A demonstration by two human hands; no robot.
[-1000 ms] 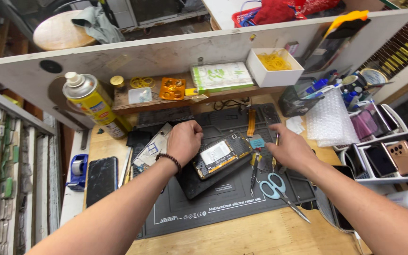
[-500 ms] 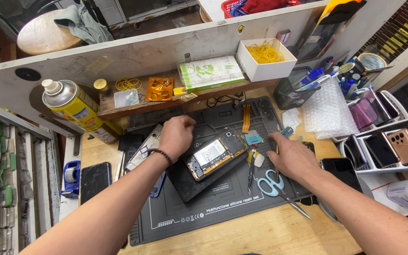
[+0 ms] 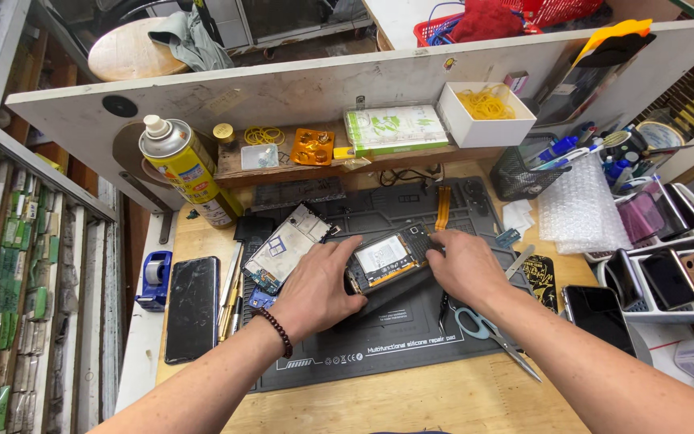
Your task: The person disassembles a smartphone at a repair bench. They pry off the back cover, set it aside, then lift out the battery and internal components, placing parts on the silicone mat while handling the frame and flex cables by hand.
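Phone [image 3: 385,259], opened up with its battery showing, sits on the grey mat [image 3: 411,337] mid-counter, and I've got both hands on it. Left hand [image 3: 315,291] has its grip closed on the near-left end, right hand [image 3: 463,265] pinches the right end. Loose frame [image 3: 287,245] just left, scissors [image 3: 483,329] right, spray can [image 3: 182,169] further back.

The left hand [image 3: 315,293] and right hand [image 3: 463,269] cover both ends of the opened phone [image 3: 385,259].
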